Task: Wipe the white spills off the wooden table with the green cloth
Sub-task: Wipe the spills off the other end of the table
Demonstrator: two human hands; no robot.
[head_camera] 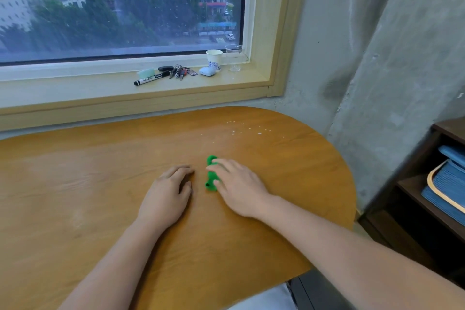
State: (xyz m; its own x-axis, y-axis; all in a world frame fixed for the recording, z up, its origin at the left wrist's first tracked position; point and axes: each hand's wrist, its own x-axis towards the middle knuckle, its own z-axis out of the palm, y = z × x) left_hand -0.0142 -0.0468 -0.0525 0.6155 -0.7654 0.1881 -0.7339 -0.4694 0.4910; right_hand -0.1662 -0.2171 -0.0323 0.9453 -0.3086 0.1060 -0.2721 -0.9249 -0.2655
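- The right hand point(236, 187) is lying over a bunched-up green cloth point(210, 176) near the middle of the wooden worktop point(100, 184), fingers curled onto it and gripping it against the surface; green is showing past the fingertips and beside the thumb.
- The left hand point(167, 194) is resting palm down on the worktop just beside the cloth, fingers loosely bent, grasping nothing and not touching the cloth.
- The white spills point(247, 129) are sitting as scattered small drops toward the far right part of the worktop, well apart from the cloth and both hands.
- A faint pale smear is showing on the wood between the drops and the cloth.
- On the window sill point(75, 90) beyond the worktop, a black marker point(151, 79), a bunch of keys point(180, 72), a white earbud case point(207, 71), a paper cup point(214, 59) and a clear plastic cup point(234, 57) are standing in a row.
- A dark shelf point(412, 199) holding a blue basket point(445, 189) is standing to the right of the worktop.
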